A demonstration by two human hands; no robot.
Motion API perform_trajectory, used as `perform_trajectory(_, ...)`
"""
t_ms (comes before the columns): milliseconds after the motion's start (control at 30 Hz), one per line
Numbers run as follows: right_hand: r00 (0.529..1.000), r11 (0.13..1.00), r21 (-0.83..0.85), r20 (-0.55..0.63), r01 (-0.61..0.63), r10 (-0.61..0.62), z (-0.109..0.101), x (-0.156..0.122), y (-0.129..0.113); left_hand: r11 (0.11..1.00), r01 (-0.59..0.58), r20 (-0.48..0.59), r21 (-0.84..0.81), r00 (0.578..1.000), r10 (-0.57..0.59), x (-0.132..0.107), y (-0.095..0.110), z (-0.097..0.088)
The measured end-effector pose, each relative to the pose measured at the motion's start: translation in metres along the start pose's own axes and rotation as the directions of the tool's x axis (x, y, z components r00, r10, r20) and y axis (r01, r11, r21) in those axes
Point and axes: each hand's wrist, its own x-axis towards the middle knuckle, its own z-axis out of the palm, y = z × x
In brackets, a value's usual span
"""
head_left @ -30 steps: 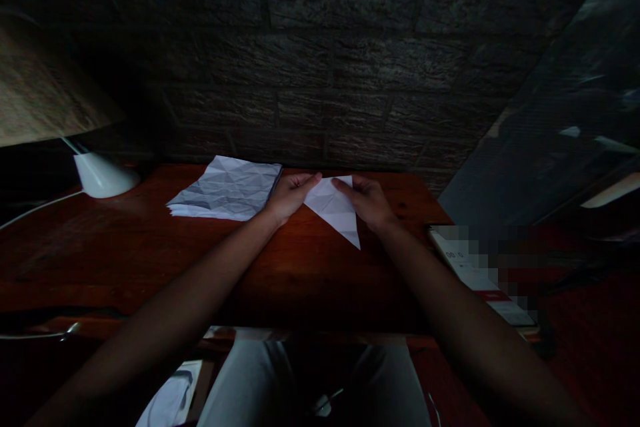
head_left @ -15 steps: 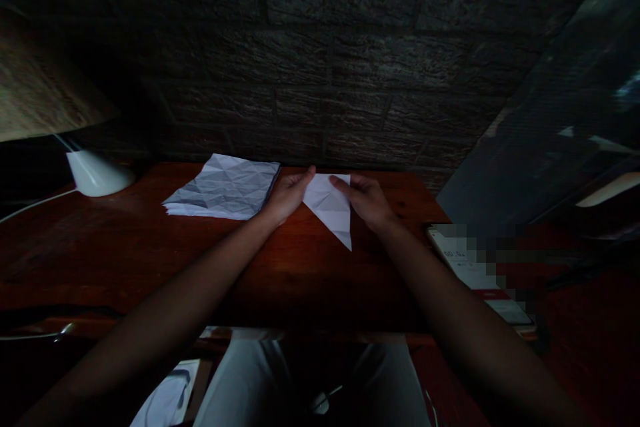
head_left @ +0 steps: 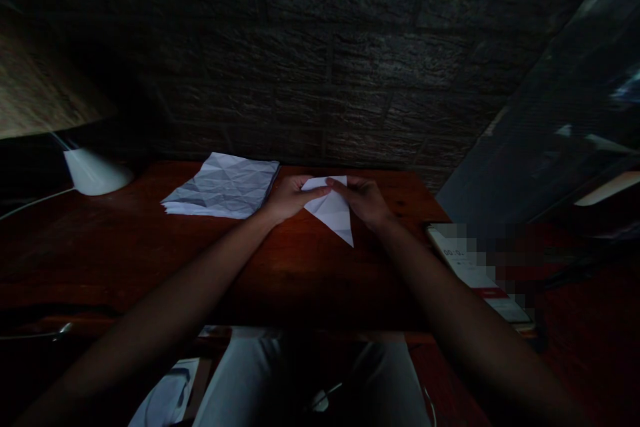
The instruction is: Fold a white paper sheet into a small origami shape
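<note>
A white paper folded into a triangle (head_left: pixel 334 212) lies on the dark red wooden desk (head_left: pixel 150 247), its tip pointing toward me. My left hand (head_left: pixel 289 197) pinches the paper's upper left part, fingers pressed on it. My right hand (head_left: pixel 364 200) grips the upper right part, and its fingertips meet those of the left hand near the top edge. Both forearms reach in from the bottom of the view.
A stack of creased white sheets (head_left: pixel 223 185) lies left of my hands. A white lamp base (head_left: pixel 95 172) with a cable stands at the far left under a shade. A phone (head_left: pixel 477 270) lies at the right edge. A brick wall rises behind the desk.
My two hands have drawn together at the top of the triangle, so their fingertips now meet. The paper's top corners have folded inward and the visible triangle is narrower.
</note>
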Motion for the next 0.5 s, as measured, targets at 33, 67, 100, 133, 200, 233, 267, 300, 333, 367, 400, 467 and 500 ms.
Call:
perform_trajectory(33, 1.0, 1.0, 0.009, -0.005, 0.006, -0.006, -0.001, 0.001, 0.0, 1.0, -0.006, 0.017, -0.003, 1.0, 0.006, 0.0, -0.001, 0.0)
perform_trajectory(67, 1.0, 1.0, 0.02, -0.014, 0.012, -0.012, -0.001, 0.002, 0.001, 1.0, -0.01, 0.035, -0.005, 0.999, 0.01, 0.001, -0.002, 0.0)
perform_trajectory(100, 0.999, 0.999, 0.031, -0.025, 0.02, -0.02, -0.002, 0.002, 0.001, 1.0, -0.01, 0.049, -0.008, 0.999, 0.011, 0.002, -0.003, -0.001)
perform_trajectory(133, 0.999, 0.999, 0.042, -0.034, 0.028, -0.027, -0.003, 0.003, 0.001, 1.0, -0.008, 0.056, -0.013, 0.998, 0.009, 0.003, -0.005, 0.0)
perform_trajectory(200, 0.998, 0.998, 0.051, -0.044, 0.042, -0.04, -0.004, 0.004, 0.002, 0.999, -0.005, 0.029, -0.038, 1.0, 0.006, 0.005, -0.009, 0.0)
perform_trajectory(233, 0.998, 0.998, 0.051, -0.048, 0.045, -0.043, -0.004, 0.004, 0.002, 0.999, -0.005, -0.001, -0.048, 1.0, 0.005, 0.006, -0.011, 0.0)
perform_trajectory(267, 0.998, 0.998, 0.048, -0.051, 0.046, -0.043, -0.004, 0.004, 0.002, 0.999, -0.007, -0.034, -0.054, 0.999, 0.005, 0.007, -0.013, 0.0)
perform_trajectory(300, 0.998, 0.998, 0.043, -0.054, 0.045, -0.043, -0.003, 0.004, 0.002, 0.998, -0.007, -0.059, -0.056, 0.998, 0.004, 0.008, -0.014, 0.001)
perform_trajectory(333, 0.998, 0.998, 0.039, -0.056, 0.042, -0.039, -0.003, 0.003, 0.002, 0.998, -0.001, -0.071, -0.056, 0.997, -0.003, 0.008, -0.014, 0.001)
perform_trajectory(367, 0.998, 0.999, 0.036, -0.06, 0.038, -0.036, -0.003, 0.003, 0.002, 0.999, 0.01, -0.071, -0.051, 0.997, -0.014, 0.008, -0.013, 0.0)
perform_trajectory(400, 0.998, 0.999, 0.033, -0.061, 0.031, -0.029, -0.003, 0.003, 0.002, 0.999, 0.021, -0.057, -0.04, 0.998, -0.024, 0.007, -0.012, 0.0)
perform_trajectory(467, 0.998, 0.999, 0.031, -0.068, 0.017, -0.015, -0.002, 0.002, 0.002, 1.0, 0.028, -0.011, -0.004, 1.0, -0.028, 0.005, -0.008, 0.0)
perform_trajectory(500, 0.997, 0.999, 0.031, -0.072, 0.011, -0.008, -0.002, 0.002, 0.001, 1.0, 0.021, 0.013, 0.017, 1.0, -0.022, 0.004, -0.006, -0.001)
